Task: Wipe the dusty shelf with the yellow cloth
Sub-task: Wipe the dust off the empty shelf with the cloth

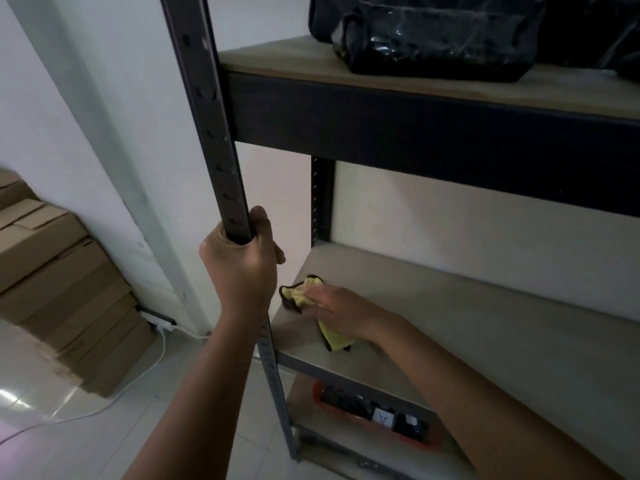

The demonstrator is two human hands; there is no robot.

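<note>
The middle shelf board (pixel 485 334) is pale grey-beige and runs from the rack's front left post to the right edge of view. A yellow cloth (pixel 304 294) with dark edging lies on the board's near left corner. My right hand (pixel 337 311) presses flat on top of the cloth, covering its middle; yellow ends stick out beyond my fingers and under my wrist. My left hand (pixel 242 268) is wrapped around the dark metal front post (pixel 214 133) of the rack, just above this shelf.
The upper shelf (pixel 381 81) carries a black plastic-wrapped bag (pixel 433 32). A lower shelf holds an orange tray (pixel 374 414) with dark items. Stacked cardboard boxes (pixel 59 289) stand on the tiled floor at left, beside a power strip (pixel 159 322) and white cable.
</note>
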